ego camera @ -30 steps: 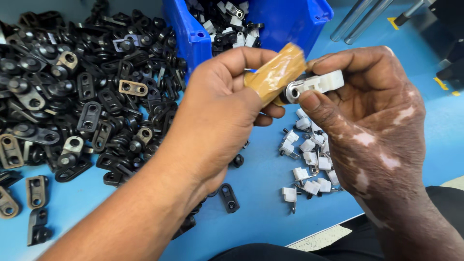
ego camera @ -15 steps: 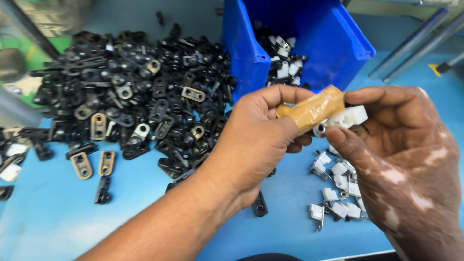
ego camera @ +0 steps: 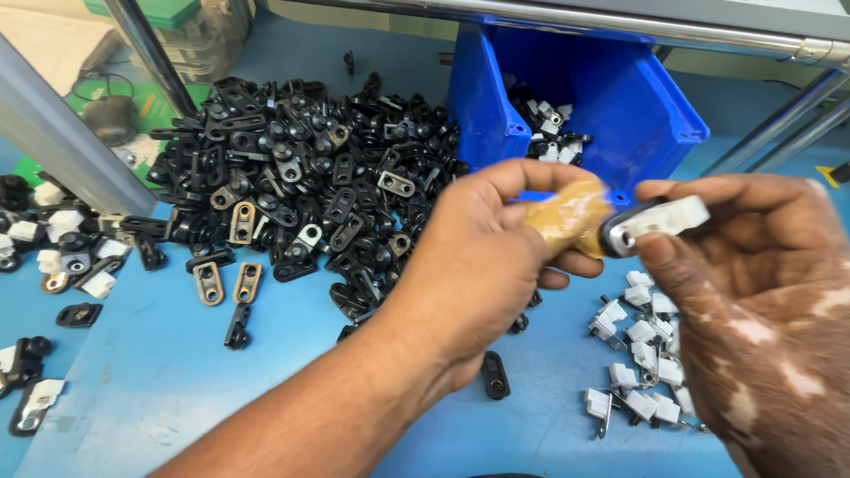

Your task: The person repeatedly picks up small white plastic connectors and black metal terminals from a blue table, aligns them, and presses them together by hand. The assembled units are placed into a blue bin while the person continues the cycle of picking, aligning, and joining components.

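Left hand [ego camera: 482,265] grip pinched shut on tan block [ego camera: 567,221]; right hand [ego camera: 753,292] grip pinching small white clip [ego camera: 660,221], prob. light, stiff; best held by edges.

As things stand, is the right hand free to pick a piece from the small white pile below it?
Probably not: the right hand hovers right above the white pieces with nothing between, but its fingers are pinching a white and metal part.
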